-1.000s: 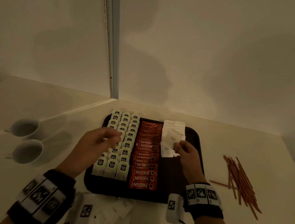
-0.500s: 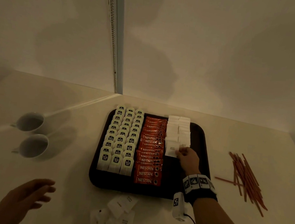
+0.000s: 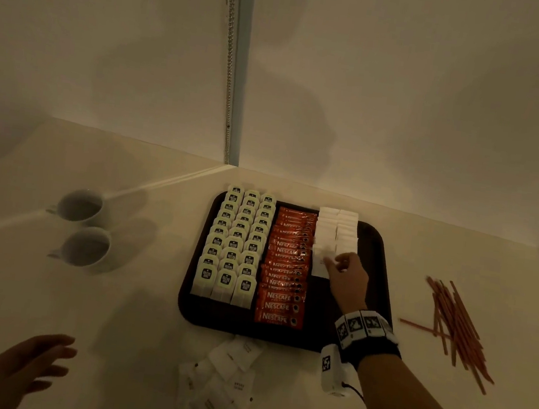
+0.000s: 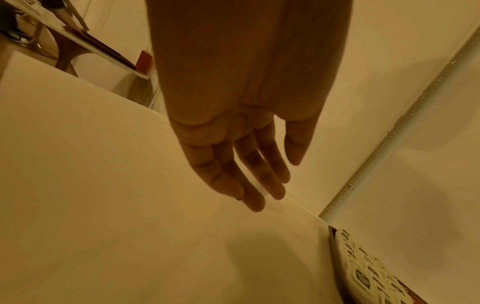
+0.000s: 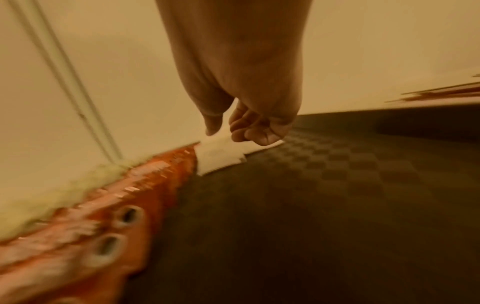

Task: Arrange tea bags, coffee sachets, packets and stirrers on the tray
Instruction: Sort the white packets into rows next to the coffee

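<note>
A dark tray (image 3: 316, 312) (image 5: 311, 205) holds three columns of tea bags (image 3: 232, 244) (image 4: 369, 273), a column of red coffee sachets (image 3: 285, 274) (image 5: 116, 205) and two columns of white packets (image 3: 326, 231). My right hand (image 3: 334, 263) (image 5: 226, 133) is over the tray. Its curled fingers and thumb pinch the near edge of the front white packet (image 3: 318, 268) (image 5: 218, 158), which lies on the tray beside the sachets. My left hand (image 3: 52, 361) (image 4: 275, 183) hovers empty over the table at the near left, fingers straight. Red stirrers (image 3: 457, 326) (image 5: 441, 94) lie right of the tray.
Several loose white packets (image 3: 222, 382) lie in a heap on the table just in front of the tray. Two white cups (image 3: 81, 206) (image 3: 88, 246) stand to the left. A wall with a bead chain (image 3: 231, 63) rises behind the tray.
My left hand left the tea bags and drew back to the near left of the table. My right hand lowered the white packet onto the front of the left white column.
</note>
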